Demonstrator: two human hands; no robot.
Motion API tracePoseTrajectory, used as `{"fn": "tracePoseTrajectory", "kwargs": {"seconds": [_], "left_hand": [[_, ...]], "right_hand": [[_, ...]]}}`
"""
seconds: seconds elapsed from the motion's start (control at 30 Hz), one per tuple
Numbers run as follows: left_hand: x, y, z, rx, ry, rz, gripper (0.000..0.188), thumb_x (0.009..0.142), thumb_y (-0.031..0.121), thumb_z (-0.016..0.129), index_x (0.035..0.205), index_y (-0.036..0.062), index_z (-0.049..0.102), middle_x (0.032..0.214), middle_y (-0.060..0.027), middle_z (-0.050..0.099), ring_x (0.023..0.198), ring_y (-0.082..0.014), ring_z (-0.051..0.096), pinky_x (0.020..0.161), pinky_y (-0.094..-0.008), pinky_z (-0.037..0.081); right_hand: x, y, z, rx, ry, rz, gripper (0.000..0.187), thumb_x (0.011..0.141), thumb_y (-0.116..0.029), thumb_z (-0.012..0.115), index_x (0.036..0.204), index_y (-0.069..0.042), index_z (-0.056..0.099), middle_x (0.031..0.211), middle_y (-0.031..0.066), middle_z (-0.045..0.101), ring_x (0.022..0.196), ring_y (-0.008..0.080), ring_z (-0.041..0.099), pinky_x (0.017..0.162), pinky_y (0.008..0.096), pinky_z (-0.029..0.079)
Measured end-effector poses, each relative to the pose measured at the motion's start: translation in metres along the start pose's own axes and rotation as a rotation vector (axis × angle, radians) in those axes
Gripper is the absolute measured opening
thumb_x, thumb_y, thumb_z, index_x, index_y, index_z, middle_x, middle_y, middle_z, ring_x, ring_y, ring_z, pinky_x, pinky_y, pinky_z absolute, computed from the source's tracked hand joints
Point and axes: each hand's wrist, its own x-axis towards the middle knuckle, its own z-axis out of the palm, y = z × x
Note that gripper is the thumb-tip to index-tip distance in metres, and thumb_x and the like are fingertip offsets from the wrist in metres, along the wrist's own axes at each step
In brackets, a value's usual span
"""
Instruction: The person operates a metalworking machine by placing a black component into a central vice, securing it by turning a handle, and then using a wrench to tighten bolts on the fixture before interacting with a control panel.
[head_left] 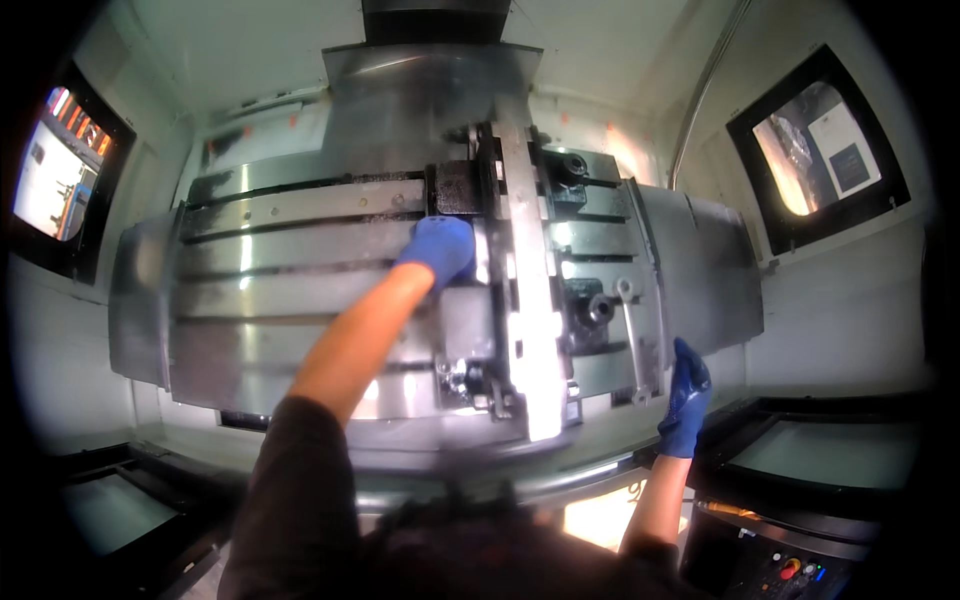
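My left hand (440, 250), in a blue glove, reaches over a slotted metal machine table (300, 290). It is closed beside the dark clamping blocks left of a long bright metal bar (530, 280); what its fingers hold, if anything, is hidden. One dark block (468, 320) lies just nearer than this hand, and another (458, 187) just beyond it. My right hand (686, 400), also gloved in blue, hovers off the table's near right corner. Its fingers are partly bent and apart, with nothing seen in them. A combination wrench (632, 340) lies on the table to its left.
Two dark clamps with round bolt heads, a far one (568, 170) and a near one (597, 310), stand right of the bar. Pale enclosure walls with a left window (62, 165) and a right window (820, 145) surround the table. A control panel (790, 570) is at lower right.
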Motion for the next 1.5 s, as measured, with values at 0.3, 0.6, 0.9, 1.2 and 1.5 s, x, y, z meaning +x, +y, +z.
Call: {"fn": "tracePoseTrajectory", "kwargs": {"seconds": [0.3,0.6,0.9,1.2,1.5], "left_hand": [[0.006,0.005,0.006,0.056,0.093,-0.038,0.024,0.073,0.018,0.064,0.093,0.0059,0.073,0.095,-0.0180,0.070,0.090,-0.0319,0.068,0.078,-0.0407,0.053],[0.015,-0.003,0.029,0.090,0.235,-0.095,0.018,0.076,0.016,0.063,0.084,0.0023,0.072,0.087,-0.0219,0.068,0.083,-0.0360,0.068,0.073,-0.0432,0.054],[0.005,-0.011,0.019,-0.008,0.190,-0.051,0.024,0.081,0.025,0.062,0.090,0.0029,0.068,0.086,-0.0221,0.068,0.079,-0.0403,0.066,0.073,-0.0468,0.053],[-0.128,-0.068,0.099,-0.234,0.860,-0.237,0.025,0.086,0.031,0.061,0.089,0.0088,0.071,0.077,-0.0176,0.068,0.074,-0.0308,0.068,0.072,-0.0396,0.053],[-0.322,0.098,0.080,-0.206,0.920,0.362,0.052,0.075,0.027,0.070,0.125,0.0149,0.059,0.126,-0.0093,0.059,0.114,-0.0274,0.058,0.098,-0.0402,0.046]], "right_hand": [[-0.007,0.162,-0.036,0.188,0.223,0.364,0.036,0.094,-0.011,0.059,0.128,-0.004,0.051,0.116,0.0069,0.060,0.099,0.0148,0.056,0.085,0.0291,0.047],[-0.005,0.204,-0.030,0.381,0.297,0.632,0.040,0.095,-0.047,0.053,0.094,-0.008,0.061,0.079,0.0024,0.060,0.068,0.0143,0.053,0.063,0.0335,0.044],[-0.007,0.192,-0.035,-0.836,-0.263,0.376,0.045,0.080,-0.040,0.068,0.110,-0.006,0.066,0.111,0.0157,0.067,0.106,0.0303,0.062,0.091,0.0395,0.049],[-0.128,0.214,-0.020,-0.023,-0.710,0.632,0.021,0.088,-0.020,0.062,0.099,-0.003,0.066,0.074,0.0115,0.069,0.059,0.0188,0.067,0.052,0.0297,0.053],[-0.258,0.073,-0.076,0.477,-0.717,0.556,0.040,0.091,-0.018,0.063,0.122,0.005,0.053,0.102,0.0173,0.065,0.085,0.0250,0.066,0.074,0.0302,0.052]]}}
